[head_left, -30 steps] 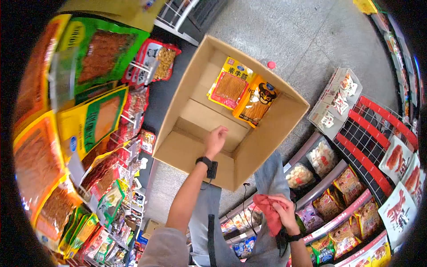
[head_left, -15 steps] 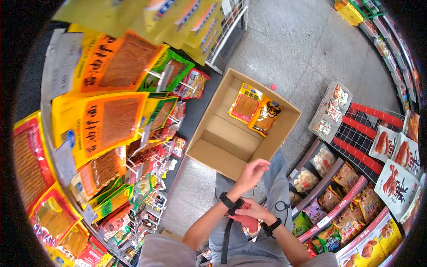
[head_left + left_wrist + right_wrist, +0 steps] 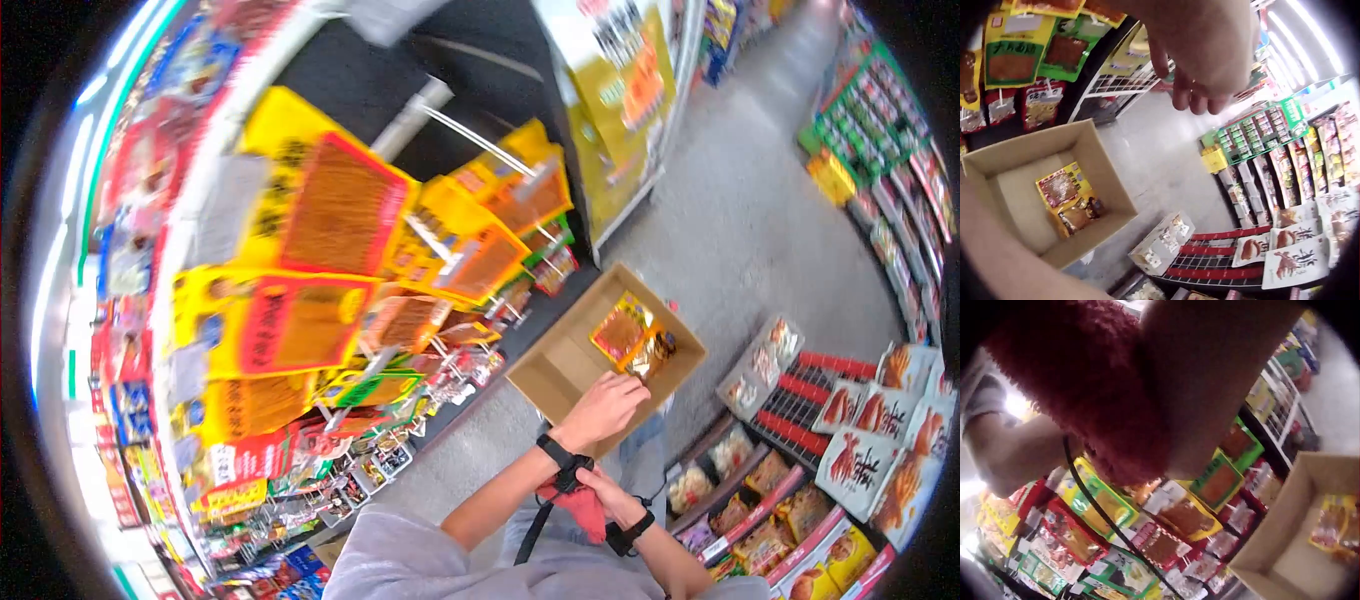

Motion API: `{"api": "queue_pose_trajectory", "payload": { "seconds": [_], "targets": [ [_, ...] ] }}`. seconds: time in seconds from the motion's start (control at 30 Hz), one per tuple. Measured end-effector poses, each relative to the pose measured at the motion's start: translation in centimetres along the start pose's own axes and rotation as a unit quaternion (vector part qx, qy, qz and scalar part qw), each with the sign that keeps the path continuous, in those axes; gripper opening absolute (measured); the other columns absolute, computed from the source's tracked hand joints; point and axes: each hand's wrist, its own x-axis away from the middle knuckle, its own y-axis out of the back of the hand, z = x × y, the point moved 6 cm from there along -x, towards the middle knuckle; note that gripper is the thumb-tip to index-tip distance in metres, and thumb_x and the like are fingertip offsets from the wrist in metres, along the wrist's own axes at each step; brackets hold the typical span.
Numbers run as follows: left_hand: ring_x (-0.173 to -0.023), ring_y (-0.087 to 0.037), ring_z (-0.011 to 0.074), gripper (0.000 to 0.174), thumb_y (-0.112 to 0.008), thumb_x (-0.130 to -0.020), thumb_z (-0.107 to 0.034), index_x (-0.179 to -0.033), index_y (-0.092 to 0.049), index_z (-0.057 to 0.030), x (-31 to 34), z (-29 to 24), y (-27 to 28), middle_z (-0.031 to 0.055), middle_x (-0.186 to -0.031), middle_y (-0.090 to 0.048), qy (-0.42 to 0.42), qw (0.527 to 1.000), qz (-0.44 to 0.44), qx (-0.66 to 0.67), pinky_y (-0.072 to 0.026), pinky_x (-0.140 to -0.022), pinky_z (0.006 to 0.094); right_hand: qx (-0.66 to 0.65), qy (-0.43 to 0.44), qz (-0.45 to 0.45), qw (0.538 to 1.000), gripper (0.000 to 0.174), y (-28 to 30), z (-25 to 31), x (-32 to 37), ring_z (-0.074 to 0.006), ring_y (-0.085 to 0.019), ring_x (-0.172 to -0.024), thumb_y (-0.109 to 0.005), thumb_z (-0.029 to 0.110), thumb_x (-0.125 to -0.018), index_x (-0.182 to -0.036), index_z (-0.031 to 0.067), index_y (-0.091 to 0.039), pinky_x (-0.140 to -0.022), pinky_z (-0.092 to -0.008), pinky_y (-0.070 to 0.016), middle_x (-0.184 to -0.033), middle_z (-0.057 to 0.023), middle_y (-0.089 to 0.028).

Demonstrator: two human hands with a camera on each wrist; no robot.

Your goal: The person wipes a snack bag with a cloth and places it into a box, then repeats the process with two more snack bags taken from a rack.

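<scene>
My left hand (image 3: 603,408) hangs over the near side of the cardboard box (image 3: 555,365) with relaxed, slightly bent fingers and nothing in them; the left wrist view shows the same hand (image 3: 1200,62) with its fingers pointing down. My right hand (image 3: 608,500) grips a red cloth (image 3: 580,512) close beside the left wrist, near the black device worn there. In the right wrist view the fuzzy cloth (image 3: 1085,394) covers much of the frame. Inside the box lie a yellow-and-red snack packet (image 3: 620,335) and an orange-yellow packet (image 3: 1077,215), side by side.
Hooks with hanging snack packets (image 3: 340,210) fill the left side. At the right stand a grey bin of small packs (image 3: 765,365), a wire rack with red strips (image 3: 800,400) and shelves of bagged snacks (image 3: 770,480). Grey floor (image 3: 720,200) lies behind the box.
The head view has swung toward the hanging packets, and the box looks smaller and lower right. My left hand has drawn back from the box's interior; my right hand has brought the cloth beside the left wrist.
</scene>
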Motion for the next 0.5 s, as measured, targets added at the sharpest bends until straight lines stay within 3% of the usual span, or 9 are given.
{"api": "queue_pose_trajectory", "payload": {
  "seconds": [0.07,0.1,0.13,0.2,0.23,0.33,0.4,0.5],
  "targets": [
    [-0.099,-0.062,0.0291,0.021,-0.061,-0.080,-0.004,-0.101,-0.063,-0.0057,-0.3,-3.7,4.9,0.0099,-0.097,-0.063,-0.008,0.999,-0.037,-0.010,-0.0452,-0.091,0.0420,0.082,0.023,0.041,0.996,0.039,-4.0,2.0,1.8,-0.0147,-0.065,-0.103,-0.068,0.026,-0.095,-0.125,0.0019,-0.059,-0.096,-0.0327,-0.0517,-0.120,-0.0059,-0.067],
    [-0.094,-0.065,0.0293,0.017,-0.059,-0.082,-0.001,-0.099,-0.064,-0.0032,-0.2,-5.5,7.6,0.0109,-0.095,-0.065,-0.023,0.996,-0.084,-0.007,-0.0493,-0.086,0.0402,0.163,0.028,0.102,0.981,0.040,-5.3,2.9,2.2,-0.0175,-0.066,-0.107,-0.069,0.024,-0.094,-0.126,0.0017,-0.061,-0.099,-0.0351,-0.0520,-0.117,-0.0075,-0.069],
    [-0.091,-0.066,0.0288,0.016,-0.058,-0.084,-0.001,-0.099,-0.064,-0.0022,0.0,-6.5,9.9,0.0114,-0.094,-0.066,0.008,0.993,-0.111,0.046,-0.0505,-0.082,0.0393,0.204,0.062,0.141,0.967,0.035,-9.2,5.1,3.8,-0.0142,-0.066,-0.102,-0.072,0.023,-0.092,-0.119,0.0007,-0.065,-0.093,-0.0312,-0.0525,-0.112,-0.0060,-0.071],
    [-0.085,-0.068,0.0279,0.015,-0.055,-0.086,0.000,-0.098,-0.065,-0.0001,0.5,-8.1,13.3,0.0124,-0.092,-0.068,0.060,0.971,-0.167,0.161,-0.0529,-0.075,0.0375,0.274,0.092,0.162,0.944,0.032,-11.7,7.0,5.1,-0.0109,-0.065,-0.097,-0.071,0.022,-0.093,-0.117,0.0003,-0.066,-0.088,-0.0282,-0.0522,-0.108,-0.0037,-0.071],
    [-0.080,-0.070,0.0247,0.016,-0.053,-0.090,0.001,-0.099,-0.066,0.0014,0.7,-8.8,15.1,0.0132,-0.090,-0.069,0.048,0.960,-0.228,0.158,-0.0541,-0.068,0.0338,0.293,0.132,0.153,0.935,0.028,-12.9,7.9,5.5,-0.0088,-0.064,-0.091,-0.070,0.020,-0.093,-0.113,0.0010,-0.068,-0.084,-0.0269,-0.0519,-0.102,-0.0012,-0.071],
    [-0.086,-0.070,0.0217,0.018,-0.053,-0.090,0.003,-0.101,-0.067,0.0000,2.0,-9.6,18.5,0.0112,-0.092,-0.070,0.056,0.926,-0.310,0.209,-0.0549,-0.076,0.0311,0.320,0.107,0.118,0.934,0.027,-13.9,8.3,4.6,-0.0071,-0.061,-0.094,-0.067,0.020,-0.096,-0.115,0.0004,-0.067,-0.087,-0.0261,-0.0497,-0.105,0.0005,-0.069],
    [-0.087,-0.070,0.0195,0.017,-0.055,-0.090,0.003,-0.103,-0.067,0.0011,2.5,-10.2,19.6,0.0105,-0.094,-0.070,0.061,0.921,-0.312,0.225,-0.0553,-0.078,0.0310,0.367,0.153,0.134,0.908,0.026,-14.8,9.0,4.0,-0.0068,-0.061,-0.090,-0.067,0.023,-0.096,-0.110,0.0014,-0.068,-0.084,-0.0254,-0.0499,-0.100,0.0009,-0.069],
    [-0.089,-0.069,0.0188,0.019,-0.057,-0.089,0.004,-0.106,-0.067,0.0011,2.8,-12.6,23.3,0.0101,-0.098,-0.070,0.031,0.927,-0.330,0.177,-0.0553,-0.080,0.0312,0.424,0.193,0.156,0.871,0.026,-16.4,10.0,3.6,-0.0088,-0.060,-0.097,-0.064,0.023,-0.098,-0.110,0.0009,-0.069,-0.088,-0.0277,-0.0490,-0.106,-0.0011,-0.069]
  ]
}}
